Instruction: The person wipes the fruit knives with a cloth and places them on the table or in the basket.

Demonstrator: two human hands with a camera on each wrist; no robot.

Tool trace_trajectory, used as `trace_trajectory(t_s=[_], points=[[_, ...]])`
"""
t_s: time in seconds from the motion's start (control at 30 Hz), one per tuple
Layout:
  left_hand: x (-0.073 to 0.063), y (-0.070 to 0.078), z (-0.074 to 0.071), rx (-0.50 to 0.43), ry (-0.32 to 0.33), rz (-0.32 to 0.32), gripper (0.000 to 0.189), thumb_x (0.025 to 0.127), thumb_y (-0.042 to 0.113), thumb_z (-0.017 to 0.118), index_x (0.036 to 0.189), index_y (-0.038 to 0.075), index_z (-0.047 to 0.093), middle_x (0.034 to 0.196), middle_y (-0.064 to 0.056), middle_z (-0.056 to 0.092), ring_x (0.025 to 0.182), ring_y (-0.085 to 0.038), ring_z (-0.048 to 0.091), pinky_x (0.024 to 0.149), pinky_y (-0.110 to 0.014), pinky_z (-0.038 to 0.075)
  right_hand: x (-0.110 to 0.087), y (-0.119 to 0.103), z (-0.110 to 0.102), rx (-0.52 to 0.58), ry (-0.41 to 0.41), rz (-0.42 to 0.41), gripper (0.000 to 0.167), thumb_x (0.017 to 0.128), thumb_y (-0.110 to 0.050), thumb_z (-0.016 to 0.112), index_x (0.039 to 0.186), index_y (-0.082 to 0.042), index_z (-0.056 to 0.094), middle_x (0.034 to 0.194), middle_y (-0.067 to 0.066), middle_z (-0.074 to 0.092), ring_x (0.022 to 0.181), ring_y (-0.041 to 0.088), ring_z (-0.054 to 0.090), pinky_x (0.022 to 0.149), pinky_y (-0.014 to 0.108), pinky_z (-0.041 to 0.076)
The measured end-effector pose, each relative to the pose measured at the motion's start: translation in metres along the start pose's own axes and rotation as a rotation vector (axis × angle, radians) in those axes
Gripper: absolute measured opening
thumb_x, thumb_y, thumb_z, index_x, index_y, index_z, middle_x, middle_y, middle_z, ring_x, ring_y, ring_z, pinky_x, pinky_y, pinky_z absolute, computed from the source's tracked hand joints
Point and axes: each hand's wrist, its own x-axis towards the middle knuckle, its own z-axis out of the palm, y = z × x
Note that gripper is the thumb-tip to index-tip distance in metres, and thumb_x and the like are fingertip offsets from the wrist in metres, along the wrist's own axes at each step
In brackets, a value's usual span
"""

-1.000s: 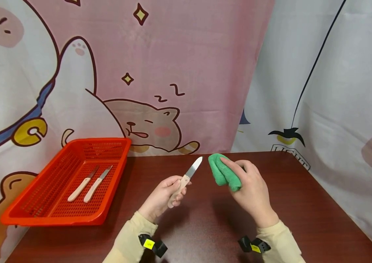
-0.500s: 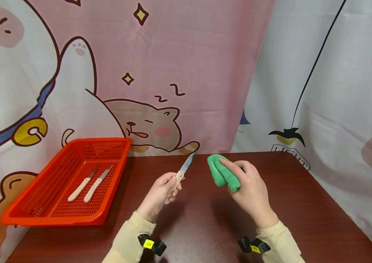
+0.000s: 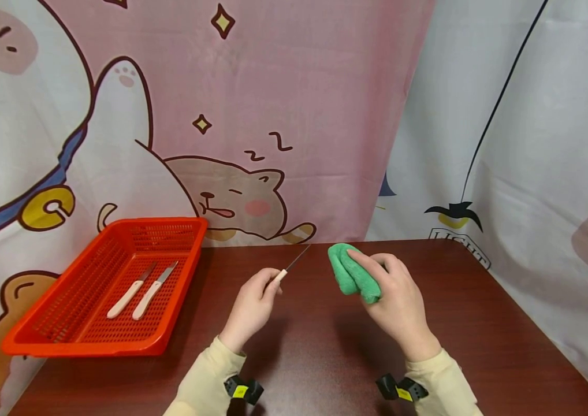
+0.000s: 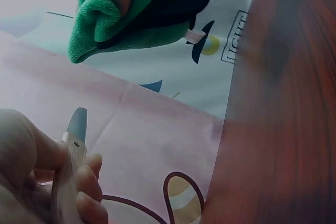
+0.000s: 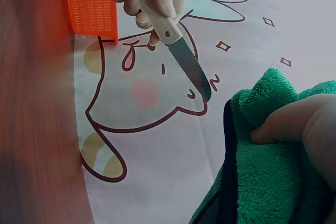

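Note:
My left hand (image 3: 252, 306) grips a knife (image 5: 167, 31) by its pale handle, above the table. In the head view the blade is edge-on, a thin line pointing up and to the right; the right wrist view shows its flat side. A folded green towel (image 3: 352, 273) is held in my right hand (image 3: 398, 300), thumb and fingers pressed into the cloth. Knife and towel are apart. Two more knives with pale handles, a left one (image 3: 129, 296) and a right one (image 3: 152, 293), lie side by side in the red basket (image 3: 86, 349).
The red basket stands on the left of the dark brown table (image 3: 320, 370). Behind the table hangs a cartoon-printed curtain (image 3: 335, 115), with a whitish curtain (image 3: 543, 144) on the right. Each wrist wears a small black camera.
My left hand has turned the knife from flat blade to edge-on and shifted slightly left. The right hand and towel have hardly moved. Both knives in the basket stay put.

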Motion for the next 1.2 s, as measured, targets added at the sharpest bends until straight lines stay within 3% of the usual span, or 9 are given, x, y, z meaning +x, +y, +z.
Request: trace_trajectory(t_s=[0.2, 0.33, 0.67, 0.87, 1.2], points=[[-0.001, -0.001, 0.002, 0.202, 0.073, 0.119, 0.016, 0.095, 0.007, 0.065, 0.110, 0.005, 0.065, 0.089, -0.002, 0.062, 0.078, -0.017, 0.057, 0.071, -0.036, 0.051, 0.000, 0.000, 0.000, 0.005, 0.005, -0.005, 0.080, 0.062, 0.011, 0.077, 0.133, -0.024, 0.063, 0.106, 0.009, 0.057, 0.098, 0.028, 0.054, 0.064, 0.043, 0.050], [-0.001, 0.000, 0.003, 0.260, 0.124, 0.169, 0.021, 0.092, 0.006, 0.069, 0.112, 0.005, 0.065, 0.094, -0.005, 0.063, 0.079, -0.019, 0.056, 0.071, -0.037, 0.051, 0.001, -0.001, 0.000, 0.008, 0.013, -0.015, 0.081, 0.061, 0.011, 0.076, 0.132, -0.024, 0.063, 0.106, 0.009, 0.057, 0.099, 0.028, 0.055, 0.065, 0.043, 0.050], [-0.003, 0.002, 0.004, 0.366, 0.290, 0.287, 0.030, 0.080, 0.001, 0.079, 0.107, 0.003, 0.065, 0.090, -0.009, 0.063, 0.078, -0.026, 0.060, 0.069, -0.040, 0.051, 0.002, -0.011, -0.003, 0.057, 0.060, -0.052, 0.086, 0.057, 0.015, 0.074, 0.133, -0.024, 0.064, 0.107, 0.008, 0.058, 0.101, 0.027, 0.056, 0.069, 0.044, 0.049], [-0.006, 0.005, 0.010, 0.411, 0.310, 0.298, 0.033, 0.078, 0.001, 0.081, 0.107, 0.005, 0.066, 0.091, -0.008, 0.064, 0.078, -0.025, 0.061, 0.065, -0.038, 0.053, 0.000, -0.023, 0.003, 0.076, 0.036, -0.087, 0.086, 0.056, 0.011, 0.077, 0.133, -0.025, 0.063, 0.108, 0.008, 0.057, 0.101, 0.026, 0.056, 0.066, 0.041, 0.051], [-0.009, 0.011, 0.019, 0.445, 0.351, 0.391, 0.036, 0.075, 0.001, 0.083, 0.107, 0.005, 0.067, 0.090, -0.008, 0.064, 0.079, -0.026, 0.062, 0.061, -0.038, 0.054, -0.005, -0.035, 0.018, 0.088, -0.004, -0.157, 0.085, 0.056, 0.009, 0.077, 0.133, -0.025, 0.062, 0.104, 0.008, 0.058, 0.094, 0.025, 0.057, 0.062, 0.038, 0.052]])
